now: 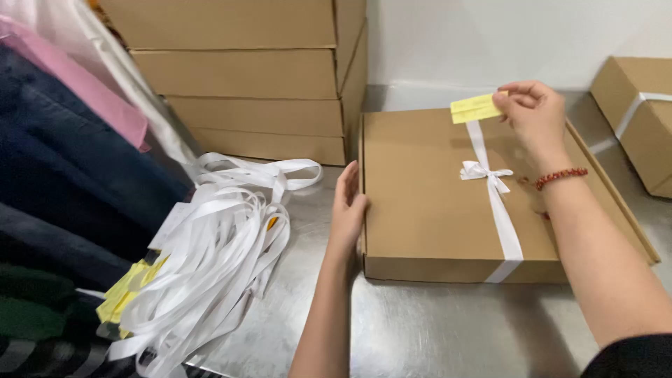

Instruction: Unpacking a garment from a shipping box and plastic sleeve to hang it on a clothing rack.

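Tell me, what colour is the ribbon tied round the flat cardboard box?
White. The ribbon, with its small bow, runs across the brown box; the head view shows it plainly.

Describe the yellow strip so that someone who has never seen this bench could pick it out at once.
Start at the flat brown cardboard box on the metal bench, tied with a white ribbon and bow. Follow the ribbon to the far edge, where the right hand pinches the yellow strip. It is the only yellow thing on the box.

right hand (535,115) pinches yellow tag (476,108) | left hand (348,206) steadies ribboned box (427,203)
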